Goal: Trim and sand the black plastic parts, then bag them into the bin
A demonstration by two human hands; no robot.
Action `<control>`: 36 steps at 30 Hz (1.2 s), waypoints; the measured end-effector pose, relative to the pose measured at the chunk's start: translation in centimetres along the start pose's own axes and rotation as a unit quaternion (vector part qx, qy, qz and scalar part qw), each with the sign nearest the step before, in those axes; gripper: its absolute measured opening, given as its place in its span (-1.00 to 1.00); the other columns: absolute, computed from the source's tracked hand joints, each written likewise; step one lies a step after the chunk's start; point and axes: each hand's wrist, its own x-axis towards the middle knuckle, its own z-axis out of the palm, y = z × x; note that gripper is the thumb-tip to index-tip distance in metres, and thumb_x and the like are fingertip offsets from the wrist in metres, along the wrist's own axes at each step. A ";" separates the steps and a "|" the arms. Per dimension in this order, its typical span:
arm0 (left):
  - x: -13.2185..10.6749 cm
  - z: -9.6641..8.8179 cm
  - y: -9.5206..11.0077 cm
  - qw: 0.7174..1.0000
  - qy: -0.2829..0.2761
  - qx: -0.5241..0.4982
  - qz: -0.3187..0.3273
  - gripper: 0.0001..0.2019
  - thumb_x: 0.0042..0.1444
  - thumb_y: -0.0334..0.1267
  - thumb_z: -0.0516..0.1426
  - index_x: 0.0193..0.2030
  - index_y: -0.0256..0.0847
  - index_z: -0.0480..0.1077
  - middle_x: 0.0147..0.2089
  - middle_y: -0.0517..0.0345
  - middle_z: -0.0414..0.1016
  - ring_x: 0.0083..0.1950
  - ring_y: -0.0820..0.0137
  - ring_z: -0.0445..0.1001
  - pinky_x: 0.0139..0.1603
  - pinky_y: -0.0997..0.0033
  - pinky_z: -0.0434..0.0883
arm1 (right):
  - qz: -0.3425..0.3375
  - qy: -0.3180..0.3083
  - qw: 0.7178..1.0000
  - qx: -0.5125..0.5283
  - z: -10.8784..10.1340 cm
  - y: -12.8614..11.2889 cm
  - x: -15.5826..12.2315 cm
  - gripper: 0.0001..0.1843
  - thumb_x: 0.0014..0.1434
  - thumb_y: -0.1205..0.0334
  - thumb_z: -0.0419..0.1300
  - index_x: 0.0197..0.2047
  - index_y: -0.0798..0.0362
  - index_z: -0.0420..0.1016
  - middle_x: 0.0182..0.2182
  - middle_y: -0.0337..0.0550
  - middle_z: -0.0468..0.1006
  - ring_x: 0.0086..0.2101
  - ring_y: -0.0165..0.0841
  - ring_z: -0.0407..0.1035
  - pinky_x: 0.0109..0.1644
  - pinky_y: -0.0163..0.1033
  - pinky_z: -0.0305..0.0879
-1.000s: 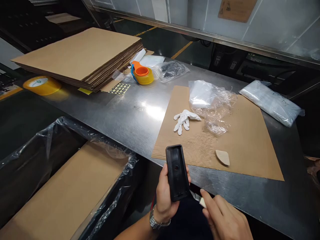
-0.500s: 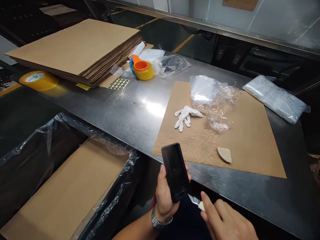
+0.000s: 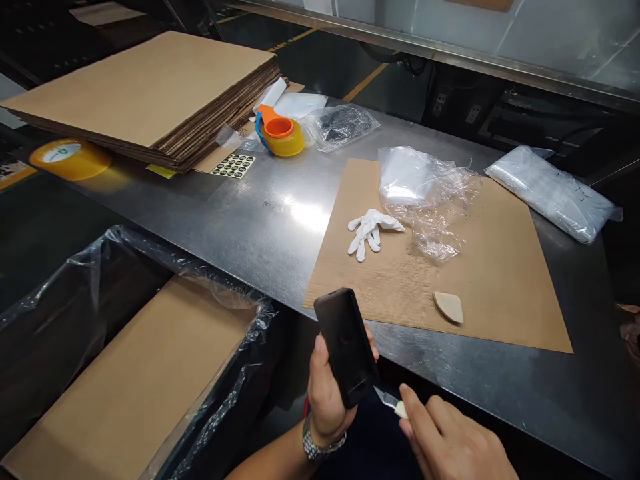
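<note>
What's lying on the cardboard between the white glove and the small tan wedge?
Nothing: the head view shows only bare brown cardboard sheet between the white cloth glove and small tan wedge-shaped piece.

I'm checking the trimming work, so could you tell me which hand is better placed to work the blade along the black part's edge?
The right hand: it holds the small blade, whose tip sits at the lower corner of the black part. The left hand is wrapped around that part, probably best kept steadying it.

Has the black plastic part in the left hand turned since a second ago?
Yes. The black part has flipped: its hollow side faced up before, its smooth back now. It stays at the cardboard sheet's near edge, in the left hand.
</note>
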 end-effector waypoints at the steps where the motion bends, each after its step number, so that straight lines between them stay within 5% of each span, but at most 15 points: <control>1: 0.0 0.0 0.0 1.000 0.000 0.003 0.006 -0.58 0.14 0.05 -0.05 -0.28 -0.27 0.43 -0.37 0.05 0.45 -0.43 0.38 0.39 -0.41 0.40 0.36 | 0.001 -0.002 1.000 0.000 0.0 0.0 0.0 -0.67 0.30 0.25 -0.07 -0.10 0.19 0.47 -0.65 -0.28 0.34 -0.68 -0.53 0.26 -0.70 -0.41 0.09; 36: -0.2 -0.7 -0.4 0.996 0.032 0.077 0.014 -0.54 0.19 0.01 -0.12 -0.33 -0.30 0.45 -0.38 0.03 0.50 -0.44 0.38 0.40 -0.40 0.38 0.35 | 0.025 -0.003 0.998 -0.052 0.4 -0.5 -0.6 -0.69 0.31 0.25 -0.06 -0.08 0.16 0.45 -0.65 -0.33 0.28 -0.69 -0.55 0.21 -0.63 -0.36 0.04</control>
